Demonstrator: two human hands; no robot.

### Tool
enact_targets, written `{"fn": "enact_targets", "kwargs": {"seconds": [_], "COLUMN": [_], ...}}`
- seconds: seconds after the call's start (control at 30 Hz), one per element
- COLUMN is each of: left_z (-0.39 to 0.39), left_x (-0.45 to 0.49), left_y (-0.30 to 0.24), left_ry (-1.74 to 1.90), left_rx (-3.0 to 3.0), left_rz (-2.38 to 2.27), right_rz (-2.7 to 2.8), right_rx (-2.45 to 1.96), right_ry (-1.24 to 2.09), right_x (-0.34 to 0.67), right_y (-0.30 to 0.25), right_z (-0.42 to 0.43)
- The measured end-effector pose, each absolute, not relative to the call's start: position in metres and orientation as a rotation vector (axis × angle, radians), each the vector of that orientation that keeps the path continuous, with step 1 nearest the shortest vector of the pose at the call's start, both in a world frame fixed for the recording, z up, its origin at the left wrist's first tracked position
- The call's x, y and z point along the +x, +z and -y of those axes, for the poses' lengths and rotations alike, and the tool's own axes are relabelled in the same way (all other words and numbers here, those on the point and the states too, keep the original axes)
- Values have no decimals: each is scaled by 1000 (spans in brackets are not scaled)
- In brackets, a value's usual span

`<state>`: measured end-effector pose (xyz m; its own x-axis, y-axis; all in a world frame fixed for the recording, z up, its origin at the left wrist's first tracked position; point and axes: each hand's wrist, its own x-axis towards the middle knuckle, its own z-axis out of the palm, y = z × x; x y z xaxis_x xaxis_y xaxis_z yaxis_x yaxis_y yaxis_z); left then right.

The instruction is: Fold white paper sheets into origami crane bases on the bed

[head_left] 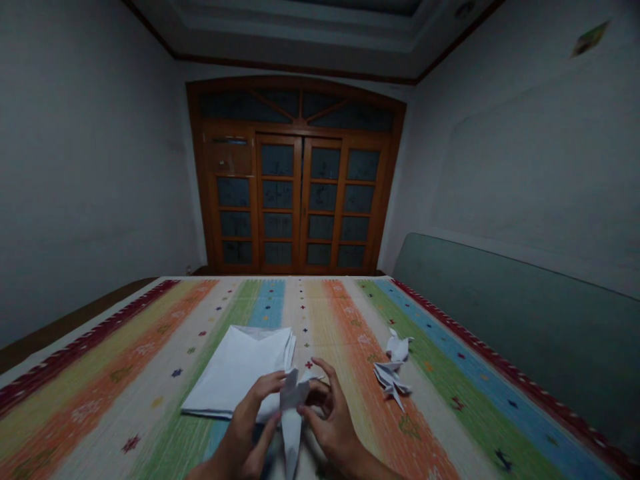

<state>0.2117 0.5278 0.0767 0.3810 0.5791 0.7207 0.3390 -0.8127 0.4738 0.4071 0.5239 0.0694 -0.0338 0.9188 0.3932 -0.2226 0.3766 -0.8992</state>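
Between my two hands is a narrow piece of folded white paper, its pointed end toward me and its upper part spread into flaps. My left hand has its thumb and fingers on the left side of the paper. On the other side, my right hand pinches a flap between thumb and bent fingers, its index finger raised. Just beyond my left hand lies a stack of white paper sheets. To the right rest two finished-looking folded paper figures, a paper bird and another paper figure behind it.
A striped, patterned tablecloth covers the table. Along the right side stands a pale green panel. Wooden double doors with glass panes are at the far end, between white walls.
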Motion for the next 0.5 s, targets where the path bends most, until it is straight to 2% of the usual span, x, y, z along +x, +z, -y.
{"fn": "enact_targets", "kwargs": {"seconds": [0.3,0.5], "left_z": [-520,-517], "left_x": [230,238], "left_y": [92,97], "left_ry": [1445,1284], "left_rx": [2066,1732], "left_rz": [-924,-1003], "right_rz": [1340,1238], "right_rx": [-791,-798], "right_ry": [768,850], "right_x": [410,404], "right_y": [86,90], "right_z": [-511,-513]}}
